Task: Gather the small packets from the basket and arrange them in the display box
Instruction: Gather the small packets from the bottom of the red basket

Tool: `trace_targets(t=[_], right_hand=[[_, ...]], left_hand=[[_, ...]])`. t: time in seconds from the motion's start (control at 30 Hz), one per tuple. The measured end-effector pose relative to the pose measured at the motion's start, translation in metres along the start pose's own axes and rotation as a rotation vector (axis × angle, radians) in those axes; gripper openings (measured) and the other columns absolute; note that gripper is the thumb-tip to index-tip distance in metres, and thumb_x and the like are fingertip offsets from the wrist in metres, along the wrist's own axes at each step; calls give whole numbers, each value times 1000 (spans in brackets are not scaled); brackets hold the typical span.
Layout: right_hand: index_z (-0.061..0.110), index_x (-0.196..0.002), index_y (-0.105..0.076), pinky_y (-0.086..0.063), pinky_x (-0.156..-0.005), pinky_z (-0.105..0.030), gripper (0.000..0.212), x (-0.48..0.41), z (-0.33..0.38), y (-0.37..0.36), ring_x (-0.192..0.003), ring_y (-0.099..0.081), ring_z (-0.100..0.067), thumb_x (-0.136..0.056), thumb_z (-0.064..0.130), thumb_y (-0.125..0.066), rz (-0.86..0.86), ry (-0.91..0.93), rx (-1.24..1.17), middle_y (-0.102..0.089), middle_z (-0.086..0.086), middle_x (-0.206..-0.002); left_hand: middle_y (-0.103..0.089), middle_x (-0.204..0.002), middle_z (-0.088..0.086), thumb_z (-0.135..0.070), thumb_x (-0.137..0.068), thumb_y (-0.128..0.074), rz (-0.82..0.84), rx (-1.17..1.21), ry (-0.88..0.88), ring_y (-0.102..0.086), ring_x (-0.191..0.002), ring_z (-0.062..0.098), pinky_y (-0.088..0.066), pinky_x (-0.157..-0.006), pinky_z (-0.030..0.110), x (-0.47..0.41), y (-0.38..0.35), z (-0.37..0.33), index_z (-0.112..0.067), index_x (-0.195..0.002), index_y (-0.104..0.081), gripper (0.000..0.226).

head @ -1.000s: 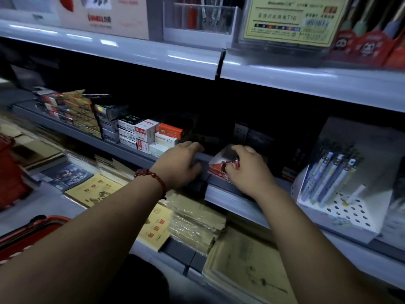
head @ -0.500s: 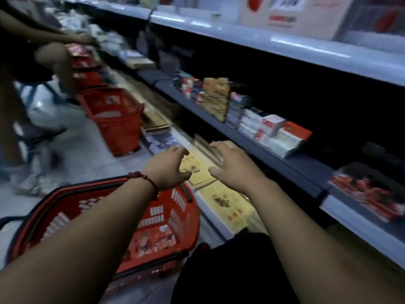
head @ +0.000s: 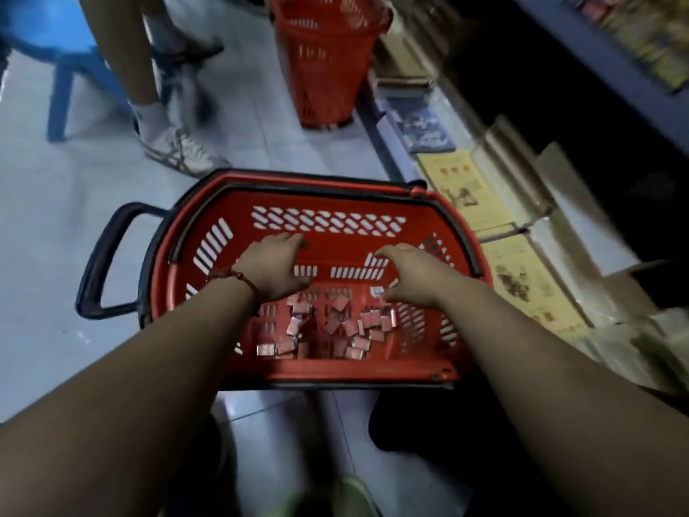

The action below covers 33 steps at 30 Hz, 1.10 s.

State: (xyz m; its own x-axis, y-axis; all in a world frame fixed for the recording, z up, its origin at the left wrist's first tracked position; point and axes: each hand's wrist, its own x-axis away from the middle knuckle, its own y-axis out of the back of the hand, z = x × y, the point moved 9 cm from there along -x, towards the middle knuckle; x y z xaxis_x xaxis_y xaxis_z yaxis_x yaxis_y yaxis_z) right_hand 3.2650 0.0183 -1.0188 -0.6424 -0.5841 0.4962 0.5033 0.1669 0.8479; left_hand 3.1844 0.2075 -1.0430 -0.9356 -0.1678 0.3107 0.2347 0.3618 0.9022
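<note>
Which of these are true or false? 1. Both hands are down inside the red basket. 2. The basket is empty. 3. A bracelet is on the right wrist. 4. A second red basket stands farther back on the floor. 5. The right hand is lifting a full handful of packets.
1. True: the left hand and right hand reach into the red basket.
2. False: small packets lie scattered on its bottom.
3. False: the red bracelet is on the left wrist.
4. True: a second red basket stands farther back.
5. False: the right hand is spread open above the packets, holding no handful.
</note>
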Motion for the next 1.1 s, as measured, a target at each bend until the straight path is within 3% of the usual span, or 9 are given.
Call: trace_targets(t=[0.27,0.4,0.5,0.63,0.87,1.0,1.1], right_hand=[[18,-155,-34,-45,-110,-39,87,-97,-29,-119,-136,-49,-33,-82,17,-81,296,-43,131,-42,-13,-153],[19,-163,-10,-34,-119,-49,103,-125,-46,-161,-151,-26,-36,-84,10,-75,390,-44,264,-14,-12,-168],[16,-162,-6,-28,-123,-50,106,-136,-56,-180,-155,-15,-37,-84,19,-76,355,-11,365,-8,-16,-169],[17,-162,0,-22,-125,-52,96,-138,-69,-203,-155,-10,-41,-93,37,-64,340,6,427,-5,-23,-168],[14,-152,-31,-38,-113,-47,68,-135,-65,-200,-138,-40,-37,-94,33,-61,268,37,505,-33,-22,-154],[11,-150,-37,-42,-111,-46,75,-129,-67,-213,-134,-46,-33,-89,44,-68,366,15,525,-43,-16,-149],[9,-150,-38,-39,-114,-46,79,-125,-66,-220,-137,-45,-32,-90,50,-68,432,19,552,-44,-14,-151]], left_hand=[[-42,-151,14,-64,-80,-71,321,-126,6,-43,-137,36,-42,-111,50,-44,-104,56,-15,-153,-34,95],[-24,-161,15,-66,-75,-75,447,-148,-35,-29,-147,38,-37,-115,55,-65,-148,64,-25,-159,-23,106],[-14,-166,14,-64,-77,-74,529,-121,-31,-20,-151,39,-29,-120,59,-75,-177,68,-31,-161,-15,108],[-15,-162,9,-58,-69,-85,586,-61,-26,-34,-144,38,-37,-117,57,-72,-211,73,-35,-159,-20,114],[-12,-161,15,-63,-62,-87,569,-98,-7,-32,-143,42,-39,-116,58,-69,-229,79,-27,-158,-20,123],[-14,-157,12,-58,-63,-89,569,-121,-17,-30,-140,43,-41,-112,60,-58,-238,77,-31,-158,-20,121],[-30,-156,16,-51,-90,-70,584,-186,-44,-46,-129,35,-49,-103,48,-57,-247,77,-31,-156,-25,83]])
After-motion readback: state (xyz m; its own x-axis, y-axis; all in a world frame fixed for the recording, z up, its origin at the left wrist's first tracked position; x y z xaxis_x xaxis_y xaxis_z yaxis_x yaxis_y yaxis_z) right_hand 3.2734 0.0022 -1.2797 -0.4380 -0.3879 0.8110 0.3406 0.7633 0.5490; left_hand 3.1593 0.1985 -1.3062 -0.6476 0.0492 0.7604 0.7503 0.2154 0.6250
